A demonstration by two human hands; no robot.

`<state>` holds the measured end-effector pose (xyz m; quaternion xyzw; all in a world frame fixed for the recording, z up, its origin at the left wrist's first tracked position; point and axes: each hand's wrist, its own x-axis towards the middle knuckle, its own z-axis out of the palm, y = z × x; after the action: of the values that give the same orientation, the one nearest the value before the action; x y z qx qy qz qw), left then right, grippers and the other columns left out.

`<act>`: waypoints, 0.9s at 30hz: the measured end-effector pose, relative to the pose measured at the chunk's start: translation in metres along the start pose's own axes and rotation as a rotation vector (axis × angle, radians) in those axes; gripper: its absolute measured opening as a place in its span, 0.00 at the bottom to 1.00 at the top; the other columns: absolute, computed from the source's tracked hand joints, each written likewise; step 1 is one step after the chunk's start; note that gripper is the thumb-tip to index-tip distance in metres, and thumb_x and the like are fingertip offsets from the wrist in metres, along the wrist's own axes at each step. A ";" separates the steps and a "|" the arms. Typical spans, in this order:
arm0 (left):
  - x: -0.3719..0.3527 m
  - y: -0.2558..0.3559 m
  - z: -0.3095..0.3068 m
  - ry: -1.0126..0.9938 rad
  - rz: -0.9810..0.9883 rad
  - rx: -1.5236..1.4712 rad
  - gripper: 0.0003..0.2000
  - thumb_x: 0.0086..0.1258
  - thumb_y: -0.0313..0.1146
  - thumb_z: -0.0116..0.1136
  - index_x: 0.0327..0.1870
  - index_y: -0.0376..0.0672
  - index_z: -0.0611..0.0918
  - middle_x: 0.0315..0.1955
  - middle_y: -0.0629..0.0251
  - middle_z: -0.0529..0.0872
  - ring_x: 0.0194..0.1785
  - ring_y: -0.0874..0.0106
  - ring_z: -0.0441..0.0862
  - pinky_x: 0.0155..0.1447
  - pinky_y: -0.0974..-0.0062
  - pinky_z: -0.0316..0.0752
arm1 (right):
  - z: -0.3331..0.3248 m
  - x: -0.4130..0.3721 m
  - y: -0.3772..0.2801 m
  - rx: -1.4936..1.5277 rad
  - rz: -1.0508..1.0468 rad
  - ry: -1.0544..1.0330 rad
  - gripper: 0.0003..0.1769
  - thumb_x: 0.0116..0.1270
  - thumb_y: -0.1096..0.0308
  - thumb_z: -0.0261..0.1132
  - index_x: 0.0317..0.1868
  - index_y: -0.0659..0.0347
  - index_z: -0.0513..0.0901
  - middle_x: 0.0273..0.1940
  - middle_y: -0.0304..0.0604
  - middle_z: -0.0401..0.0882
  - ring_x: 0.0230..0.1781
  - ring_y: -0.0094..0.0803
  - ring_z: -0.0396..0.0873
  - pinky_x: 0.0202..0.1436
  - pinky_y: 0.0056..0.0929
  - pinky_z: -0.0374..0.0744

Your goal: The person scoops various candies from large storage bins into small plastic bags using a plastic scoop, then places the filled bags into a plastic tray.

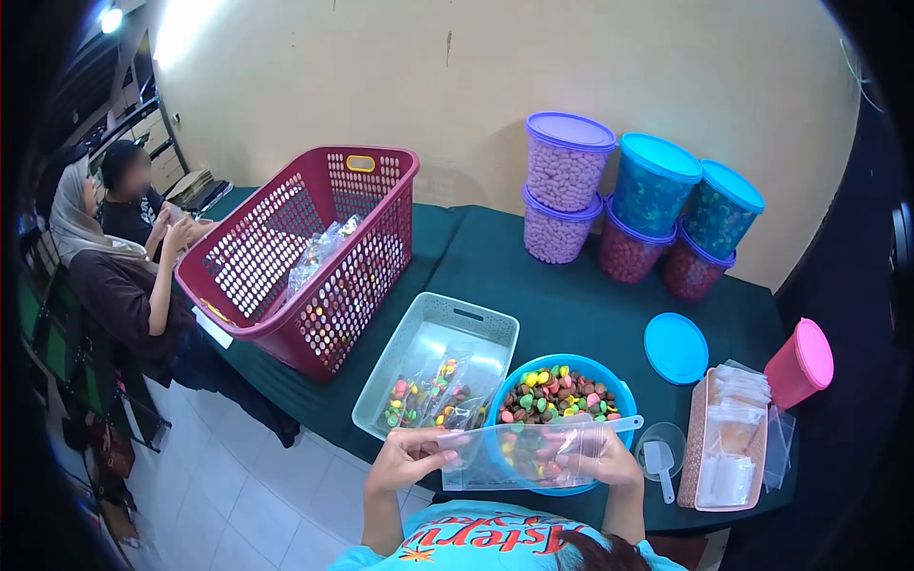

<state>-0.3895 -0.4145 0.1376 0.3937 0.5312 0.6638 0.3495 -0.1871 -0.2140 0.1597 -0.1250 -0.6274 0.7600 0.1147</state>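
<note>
My left hand pinches one end of a clear plastic bag, and my right hand grips its other end. Stretched flat between both hands, the bag hangs over the near side of a blue tub. Colourful button-shaped candies fill the tub: brown, green, yellow and pink. A whitish scoop handle sticks out over the tub's right rim, just above my right hand. Beyond my left hand, a pale grey-green tray holds several clear bags with candies inside.
A maroon laundry basket with filled bags stands at left. Stacked candy tubs line the wall. At right are a blue lid, a small scoop, a basket of bags and a pink container. Two people are at far left.
</note>
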 end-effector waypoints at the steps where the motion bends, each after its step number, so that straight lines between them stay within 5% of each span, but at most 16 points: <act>1: 0.001 0.000 0.000 -0.011 0.001 0.001 0.15 0.57 0.17 0.58 0.47 0.32 0.78 0.39 0.56 0.83 0.36 0.73 0.83 0.40 0.81 0.78 | 0.000 -0.001 0.000 0.001 -0.005 0.010 0.18 0.55 0.76 0.64 0.47 0.73 0.76 0.40 0.54 0.80 0.44 0.38 0.79 0.41 0.33 0.80; 3: 0.004 0.000 0.001 -0.033 -0.093 0.058 0.11 0.55 0.15 0.57 0.41 0.29 0.80 0.36 0.53 0.83 0.34 0.69 0.83 0.37 0.79 0.79 | 0.001 -0.005 0.001 0.146 0.026 0.076 0.19 0.53 0.79 0.62 0.48 0.74 0.75 0.43 0.57 0.78 0.46 0.41 0.78 0.38 0.32 0.82; 6: 0.013 -0.012 -0.002 -0.083 0.002 0.007 0.10 0.55 0.14 0.57 0.39 0.28 0.80 0.34 0.52 0.83 0.33 0.69 0.83 0.37 0.77 0.80 | 0.000 -0.010 0.009 0.084 -0.148 0.062 0.19 0.57 0.79 0.59 0.52 0.71 0.74 0.45 0.54 0.78 0.39 0.35 0.81 0.36 0.28 0.83; 9: 0.023 -0.014 -0.005 -0.177 0.026 -0.066 0.11 0.54 0.14 0.58 0.40 0.28 0.79 0.37 0.52 0.82 0.34 0.70 0.82 0.38 0.77 0.81 | 0.003 -0.015 0.013 0.163 -0.102 0.143 0.20 0.55 0.80 0.59 0.51 0.71 0.74 0.45 0.56 0.78 0.39 0.37 0.81 0.36 0.28 0.83; 13: 0.040 0.005 0.011 0.123 0.224 0.166 0.25 0.48 0.24 0.68 0.49 0.33 0.73 0.47 0.54 0.76 0.43 0.71 0.78 0.47 0.70 0.77 | 0.004 -0.022 0.013 0.122 -0.107 0.260 0.20 0.54 0.83 0.57 0.51 0.71 0.75 0.43 0.54 0.79 0.36 0.34 0.82 0.33 0.27 0.83; 15: 0.043 0.025 0.024 0.040 0.673 0.562 0.30 0.46 0.33 0.72 0.53 0.39 0.73 0.49 0.57 0.75 0.51 0.66 0.75 0.55 0.65 0.72 | 0.012 -0.020 0.011 0.073 -0.115 0.304 0.19 0.55 0.83 0.57 0.50 0.70 0.75 0.41 0.52 0.80 0.34 0.33 0.82 0.33 0.26 0.82; 17: 0.049 0.039 0.053 -0.336 0.694 0.615 0.37 0.44 0.43 0.72 0.57 0.40 0.70 0.53 0.57 0.72 0.57 0.62 0.70 0.62 0.58 0.62 | 0.017 -0.020 0.017 0.023 -0.110 0.344 0.19 0.56 0.82 0.56 0.50 0.70 0.76 0.40 0.51 0.80 0.32 0.31 0.81 0.33 0.26 0.82; 18: 0.054 0.036 0.064 -0.348 0.694 0.605 0.37 0.44 0.43 0.72 0.57 0.40 0.70 0.53 0.57 0.72 0.57 0.62 0.70 0.62 0.58 0.62 | 0.017 -0.020 0.026 -0.010 -0.092 0.334 0.17 0.57 0.82 0.56 0.49 0.69 0.76 0.38 0.48 0.81 0.32 0.29 0.81 0.34 0.25 0.81; 20: 0.064 0.027 0.078 -0.687 0.604 0.891 0.41 0.46 0.46 0.69 0.62 0.41 0.64 0.56 0.58 0.69 0.61 0.62 0.66 0.66 0.57 0.54 | 0.021 -0.020 0.031 -0.027 -0.072 0.323 0.12 0.61 0.78 0.56 0.46 0.68 0.77 0.34 0.42 0.81 0.34 0.25 0.80 0.36 0.24 0.80; 27: 0.070 0.006 0.075 -0.619 0.527 0.763 0.42 0.46 0.48 0.68 0.62 0.39 0.64 0.54 0.56 0.70 0.58 0.62 0.68 0.61 0.61 0.58 | 0.032 -0.016 0.026 0.029 -0.040 0.454 0.12 0.63 0.75 0.57 0.46 0.67 0.78 0.32 0.35 0.77 0.27 0.14 0.70 0.26 0.16 0.70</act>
<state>-0.3538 -0.3219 0.1636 0.7883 0.4903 0.3427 0.1440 -0.1830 -0.2540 0.1410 -0.2789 -0.5768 0.7188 0.2698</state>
